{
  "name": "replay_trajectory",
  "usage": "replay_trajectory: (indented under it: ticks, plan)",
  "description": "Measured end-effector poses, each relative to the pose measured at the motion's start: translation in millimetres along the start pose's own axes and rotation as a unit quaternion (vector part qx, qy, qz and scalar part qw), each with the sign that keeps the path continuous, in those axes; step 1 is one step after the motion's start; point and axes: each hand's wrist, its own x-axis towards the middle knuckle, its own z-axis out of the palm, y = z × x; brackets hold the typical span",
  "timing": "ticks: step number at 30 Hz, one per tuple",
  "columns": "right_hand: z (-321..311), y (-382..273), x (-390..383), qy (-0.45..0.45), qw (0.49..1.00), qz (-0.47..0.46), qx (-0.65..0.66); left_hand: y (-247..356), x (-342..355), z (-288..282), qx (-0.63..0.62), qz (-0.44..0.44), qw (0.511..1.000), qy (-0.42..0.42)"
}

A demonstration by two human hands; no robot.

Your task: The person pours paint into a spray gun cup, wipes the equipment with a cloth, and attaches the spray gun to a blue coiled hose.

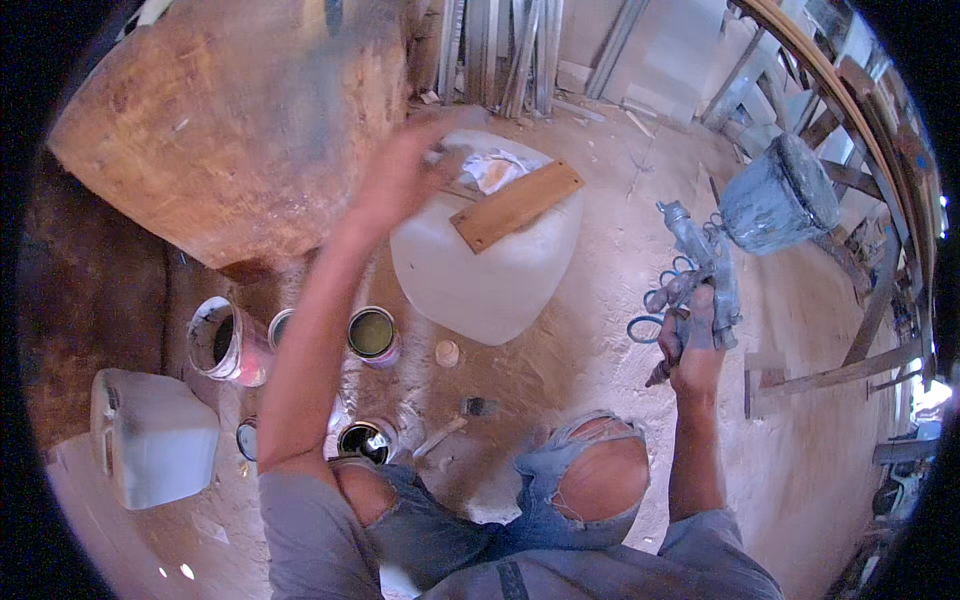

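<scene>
My right hand [695,325] is closed round the handle of a paint-smeared grey spray gun [718,275]. Its large, paint-coated cup [772,200] sticks out at the far end. My left hand [400,175] is raised over the far left side of a big white plastic jug [480,275]; motion blurs its fingers, so I cannot make out whether they hold anything. Across the top of the jug lies a flat brown wooden piece [515,207] with small holes near its ends. Beside it is a crumpled white paper or cloth [492,170] with a brownish stain.
Several paint cans stand left of my knees, among them an open one with greenish contents [372,333] and a dark one [365,440]. A white-rimmed bucket [225,340] and another plastic jug [160,435] are farther left. A large stained board [240,120] stands behind; timber [850,375] lines the right.
</scene>
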Motion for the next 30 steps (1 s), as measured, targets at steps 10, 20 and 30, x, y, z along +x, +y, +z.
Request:
replay_trajectory:
  ticks: [10,20,30]
  plan:
    - [5,9,-10,-0.027,0.999,0.023,-0.028,-56,18,69,0.083,0.06,0.992,-0.072]
    - [2,14,-8,-0.035,0.998,0.038,-0.037,-51,28,23,-0.159,-0.153,0.939,0.266]
    - [-3,-27,-29,-0.167,0.983,0.076,-0.027,-24,7,-130,-0.227,0.079,0.835,0.496]
